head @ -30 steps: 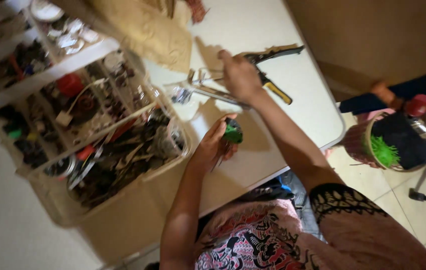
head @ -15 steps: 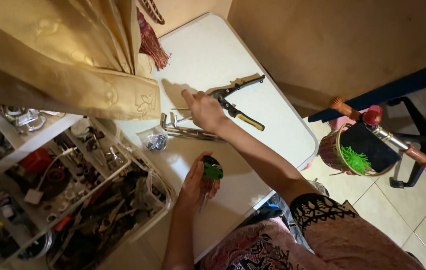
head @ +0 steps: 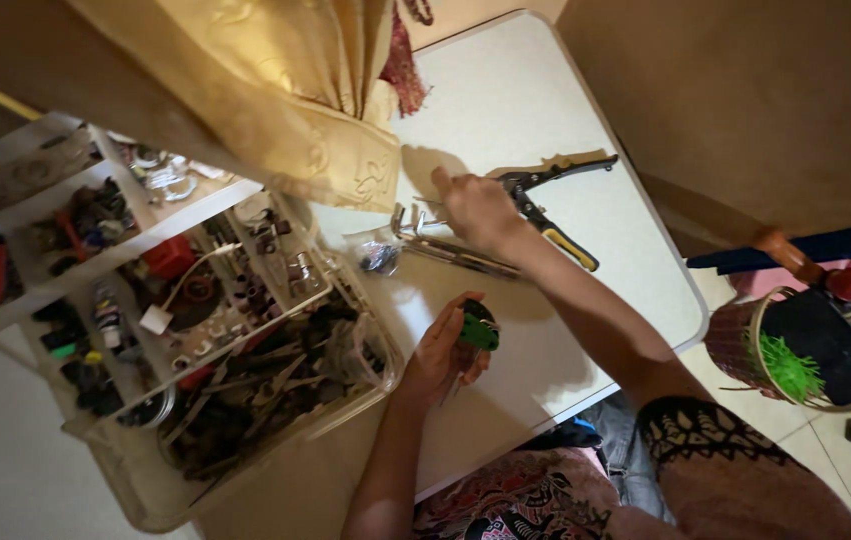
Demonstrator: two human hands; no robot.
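Hands busy over the white table [head: 545,90]: left hand [head: 440,355] cups a small green object [head: 479,330] near the clear tool organizer [head: 245,340]; right hand [head: 475,208] has slid from the yellow-handled pliers [head: 555,215], fingers now closing on the metal tool [head: 445,245] beside them.

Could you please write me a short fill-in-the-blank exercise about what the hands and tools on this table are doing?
1. The left hand holds a small ____ object.
2. The right hand rests on the metal tool beside the pliers with ____ on the handle.
3. The tools lie on a ____ table.

Missing words: green; yellow; white
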